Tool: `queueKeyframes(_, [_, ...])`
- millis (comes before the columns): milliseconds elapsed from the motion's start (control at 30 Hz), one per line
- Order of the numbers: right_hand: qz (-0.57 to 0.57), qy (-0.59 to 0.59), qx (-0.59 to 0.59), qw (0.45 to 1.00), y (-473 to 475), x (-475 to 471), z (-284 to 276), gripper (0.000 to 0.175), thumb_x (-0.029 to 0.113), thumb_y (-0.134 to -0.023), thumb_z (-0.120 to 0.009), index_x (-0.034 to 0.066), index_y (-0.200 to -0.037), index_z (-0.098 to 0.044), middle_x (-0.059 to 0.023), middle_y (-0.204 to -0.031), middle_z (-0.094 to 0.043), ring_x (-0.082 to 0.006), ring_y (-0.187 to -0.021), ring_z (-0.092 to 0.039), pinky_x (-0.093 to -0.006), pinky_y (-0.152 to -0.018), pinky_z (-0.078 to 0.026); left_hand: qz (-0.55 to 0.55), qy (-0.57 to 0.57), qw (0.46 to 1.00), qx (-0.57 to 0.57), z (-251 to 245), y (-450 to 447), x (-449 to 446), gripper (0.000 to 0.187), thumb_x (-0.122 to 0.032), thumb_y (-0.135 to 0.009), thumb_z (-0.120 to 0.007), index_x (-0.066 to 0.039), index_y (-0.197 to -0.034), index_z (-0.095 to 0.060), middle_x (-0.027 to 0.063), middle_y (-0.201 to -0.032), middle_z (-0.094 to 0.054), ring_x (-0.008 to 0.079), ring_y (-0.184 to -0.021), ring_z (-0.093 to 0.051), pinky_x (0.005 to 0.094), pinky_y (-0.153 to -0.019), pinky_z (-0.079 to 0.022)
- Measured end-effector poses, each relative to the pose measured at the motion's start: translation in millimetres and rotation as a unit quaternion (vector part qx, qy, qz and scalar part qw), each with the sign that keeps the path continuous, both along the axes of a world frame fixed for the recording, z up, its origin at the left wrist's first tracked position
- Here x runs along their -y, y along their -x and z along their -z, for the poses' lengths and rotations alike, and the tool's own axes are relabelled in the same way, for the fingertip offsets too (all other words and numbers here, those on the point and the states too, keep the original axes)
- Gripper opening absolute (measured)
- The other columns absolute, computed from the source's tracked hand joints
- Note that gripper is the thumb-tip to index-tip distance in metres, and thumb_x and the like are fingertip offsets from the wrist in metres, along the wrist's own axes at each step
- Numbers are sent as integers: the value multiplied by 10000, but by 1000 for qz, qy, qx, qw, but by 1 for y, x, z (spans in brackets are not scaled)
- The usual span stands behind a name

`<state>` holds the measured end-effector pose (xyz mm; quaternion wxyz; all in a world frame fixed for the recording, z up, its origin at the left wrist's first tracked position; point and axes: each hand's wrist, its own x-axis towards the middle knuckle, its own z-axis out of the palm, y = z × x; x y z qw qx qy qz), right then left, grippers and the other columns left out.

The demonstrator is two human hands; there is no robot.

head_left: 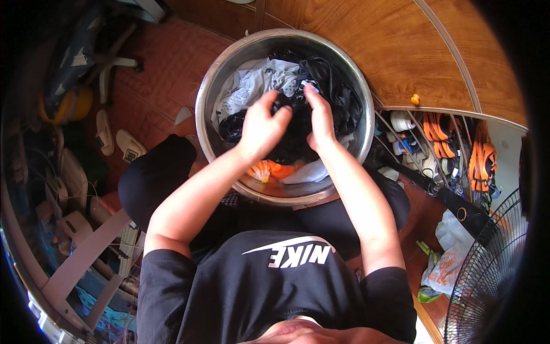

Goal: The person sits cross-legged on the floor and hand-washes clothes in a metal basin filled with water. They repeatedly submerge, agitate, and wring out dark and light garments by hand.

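A round metal basin [201,103] stands before me, filled with clothes. Both hands are over its middle, at black cloth [296,133] that looks wet. My left hand [264,122] is on the left, its thumb and fingers curved at the dark cloth; whether it grips is unclear. On the right, my right hand [320,116] has its fingers pointing away from me beside the same cloth; its hold cannot be told. White patterned cloth [258,81] lies at the far left inside, and dark grey cloth [328,77] at the far right. Orange cloth [281,169] and pale cloth [307,173] lie at the near side.
A wooden cabinet [386,51] borders the basin at the far right, with a shoe rack [429,150] below it. A fan [485,275] and a plastic bag [449,253] are at the right. Slippers [129,146] lie on the tiled floor [159,77] at left.
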<state>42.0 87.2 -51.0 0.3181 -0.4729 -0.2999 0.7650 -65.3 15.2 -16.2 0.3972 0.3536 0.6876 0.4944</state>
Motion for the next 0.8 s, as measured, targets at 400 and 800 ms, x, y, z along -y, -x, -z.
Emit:
queueKeyframes(400, [-49,192,-202,959,-3,21,15,222,291,-866,-516,96,-760,-527,-20,-749,-545,-142,-710,-542,-274,-664,-438,132,-95,924,-346,-23,-32,15,237,-274,-770,-611,-51,-756,-532,168,-649,-582,340,-605,-596,403,-541,-473])
queueKeyframes(800, [-223,-294,107,923,-1,-9,-24,395,400,-921,-457,20,-903,-564,-22,-797,-547,-93,-754,-480,-248,-705,-406,119,89,958,244,-47,37,-3,378,-272,-783,-675,14,-1014,-589,86,-877,-642,140,-788,-608,279,-700,-493])
